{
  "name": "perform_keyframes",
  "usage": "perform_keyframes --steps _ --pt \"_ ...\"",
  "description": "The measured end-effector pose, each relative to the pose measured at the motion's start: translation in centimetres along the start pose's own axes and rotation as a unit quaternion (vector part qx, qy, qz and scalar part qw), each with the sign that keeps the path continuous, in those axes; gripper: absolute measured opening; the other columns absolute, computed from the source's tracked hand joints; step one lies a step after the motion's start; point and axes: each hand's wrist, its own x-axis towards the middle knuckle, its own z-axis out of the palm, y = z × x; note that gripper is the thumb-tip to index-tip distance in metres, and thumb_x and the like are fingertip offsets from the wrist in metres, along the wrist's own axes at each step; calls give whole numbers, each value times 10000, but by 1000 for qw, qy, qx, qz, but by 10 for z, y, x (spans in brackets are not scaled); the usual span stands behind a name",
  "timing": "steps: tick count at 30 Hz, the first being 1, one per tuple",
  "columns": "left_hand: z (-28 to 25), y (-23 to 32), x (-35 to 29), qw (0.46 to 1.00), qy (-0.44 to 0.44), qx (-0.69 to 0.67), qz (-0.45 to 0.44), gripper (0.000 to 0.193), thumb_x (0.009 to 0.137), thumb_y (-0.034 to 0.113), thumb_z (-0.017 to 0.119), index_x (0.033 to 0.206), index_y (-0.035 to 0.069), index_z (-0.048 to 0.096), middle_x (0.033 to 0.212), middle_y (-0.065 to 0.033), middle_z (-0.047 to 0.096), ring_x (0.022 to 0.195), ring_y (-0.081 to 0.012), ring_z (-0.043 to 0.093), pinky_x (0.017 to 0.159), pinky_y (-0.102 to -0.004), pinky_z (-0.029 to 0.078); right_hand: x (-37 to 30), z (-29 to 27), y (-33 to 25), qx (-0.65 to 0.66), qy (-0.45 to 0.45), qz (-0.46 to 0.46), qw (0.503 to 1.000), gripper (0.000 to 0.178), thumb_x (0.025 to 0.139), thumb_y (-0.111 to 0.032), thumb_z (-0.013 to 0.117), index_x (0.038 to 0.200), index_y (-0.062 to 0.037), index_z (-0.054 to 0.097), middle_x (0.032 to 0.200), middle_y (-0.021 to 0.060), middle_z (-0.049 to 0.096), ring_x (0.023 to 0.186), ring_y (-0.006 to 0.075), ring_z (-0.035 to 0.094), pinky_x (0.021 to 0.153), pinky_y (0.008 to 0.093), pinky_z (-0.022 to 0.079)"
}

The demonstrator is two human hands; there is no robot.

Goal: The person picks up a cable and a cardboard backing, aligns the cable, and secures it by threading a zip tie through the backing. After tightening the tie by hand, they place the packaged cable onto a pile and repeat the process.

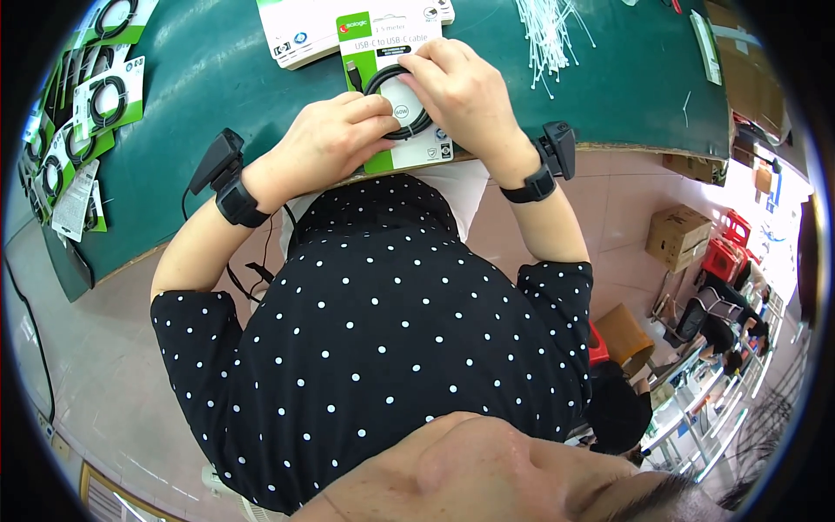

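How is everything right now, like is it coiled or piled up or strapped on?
Card: face up
Cable: coiled, on the card
Left hand: fingers at the cable
Right hand: fingers at the cable
White cards: stacked
Ties: heaped loose
Packs: piled, cables coiled
Wristbands: strapped on

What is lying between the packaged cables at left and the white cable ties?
The head view shows stacked white cards and a green-white card with black cable, touched by the left hand and right hand.
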Motion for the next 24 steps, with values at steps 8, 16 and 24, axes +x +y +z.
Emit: perform_keyframes --steps 8,16,24 --pt "-1 1 -1 1000 -3 -21 -22 194 751 107 711 928 51 653 906 -65 597 775 -249 601 652 -331 506 0 -7 -3 46 33 55 997 227 749 -108 721 961 -54 662 899 58 607 787 237 599 662 329 505" --pt "-3 1 1 999 1 -12 -30 209 745 115 720 933 56 653 902 -68 594 790 -255 605 664 -335 511 -19 -36 -2 206 -117 -3 971 209 719 -67 722 917 -41 660 927 68 612 807 242 599 689 335 505" --pt "2 -1 -2 999 25 -24 -25 225 740 106 724 947 53 653 912 -73 589 788 -256 604 663 -330 510 -16 -39 4 217 -150 -19 964 200 730 -42 695 922 -26 641 924 63 606 819 247 595 702 341 497"
